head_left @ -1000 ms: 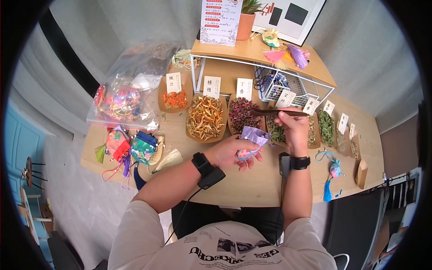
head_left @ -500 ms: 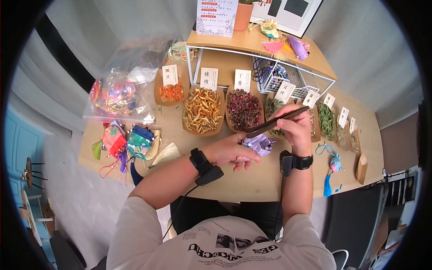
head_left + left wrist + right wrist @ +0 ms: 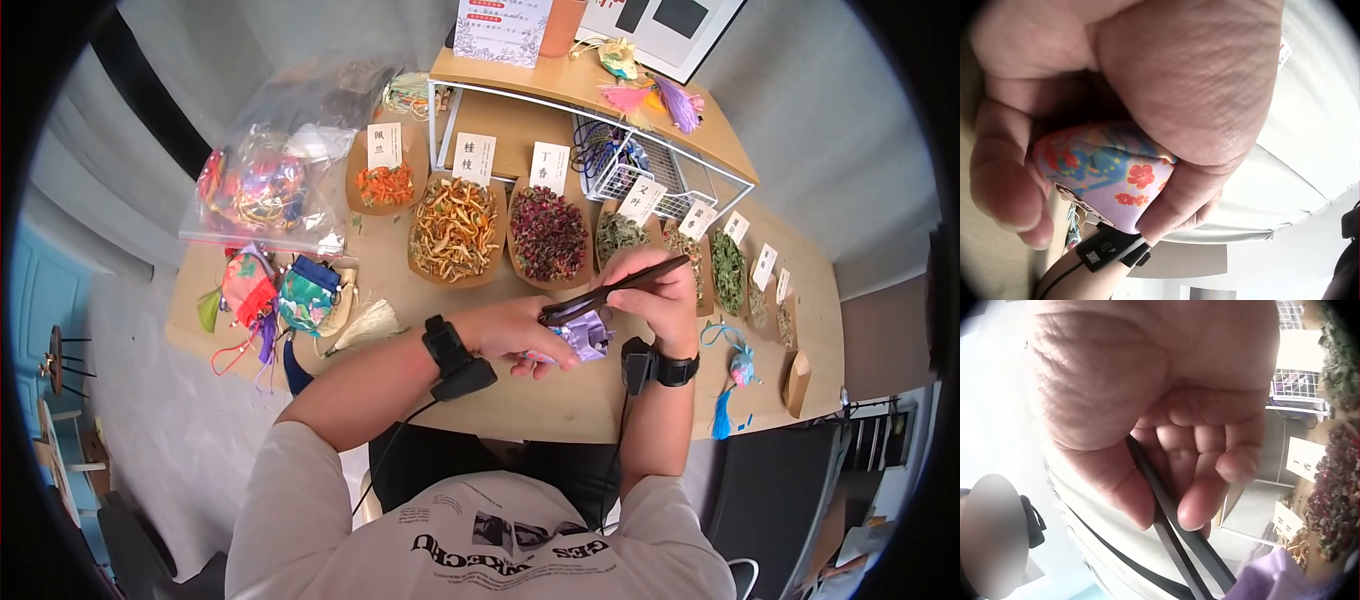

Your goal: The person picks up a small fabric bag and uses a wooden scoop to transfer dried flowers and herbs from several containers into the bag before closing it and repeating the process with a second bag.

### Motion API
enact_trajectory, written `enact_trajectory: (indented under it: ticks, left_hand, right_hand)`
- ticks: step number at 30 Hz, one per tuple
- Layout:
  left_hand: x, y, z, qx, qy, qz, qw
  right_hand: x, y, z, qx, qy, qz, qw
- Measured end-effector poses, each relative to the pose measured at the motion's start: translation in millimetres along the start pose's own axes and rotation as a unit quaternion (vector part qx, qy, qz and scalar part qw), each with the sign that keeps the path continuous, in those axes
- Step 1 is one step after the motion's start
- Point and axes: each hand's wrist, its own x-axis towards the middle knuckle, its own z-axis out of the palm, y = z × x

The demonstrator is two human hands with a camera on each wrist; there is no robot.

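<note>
My left hand (image 3: 505, 332) grips a small purple drawstring-type cloth pouch (image 3: 588, 337), its open mouth facing my right hand. In the left wrist view the pouch (image 3: 1141, 178) shows red flowers and blue patterning, tucked between thumb and fingers. Dark tongs (image 3: 583, 303) are pinched between the thumb and fingers of my right hand (image 3: 655, 295). Their tips overlap the top of the pouch in the head view. From the right wrist, the two slim arms of the tongs (image 3: 1213, 559) run down toward the purple cloth (image 3: 1269, 578).
Paper trays of dried herbs line the table, among them orange-yellow strips (image 3: 455, 230) and dark red buds (image 3: 550, 235), with label cards. Finished-looking pouches (image 3: 310, 295) and a plastic bag (image 3: 265, 195) lie left. A blue-tasselled pouch (image 3: 740, 368) lies right. Behind stands a wooden shelf (image 3: 560, 75).
My right hand has brought the tongs down and left from over the herb trays to the pouch mouth. The left hand has tilted the pouch toward the right.
</note>
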Motion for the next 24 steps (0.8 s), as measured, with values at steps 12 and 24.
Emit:
enact_trajectory:
  ticks: [12,24]
  left_hand:
    - [0,1,-2,0.001,-0.002,-0.002,1.0]
    - [11,-10,-7,-0.038,-0.011,0.134,0.99]
  right_hand:
    - [-1,-2,3,-0.003,0.012,-0.008,1.0]
    - [0,12,-39,0.101,0.053,-0.108,0.988]
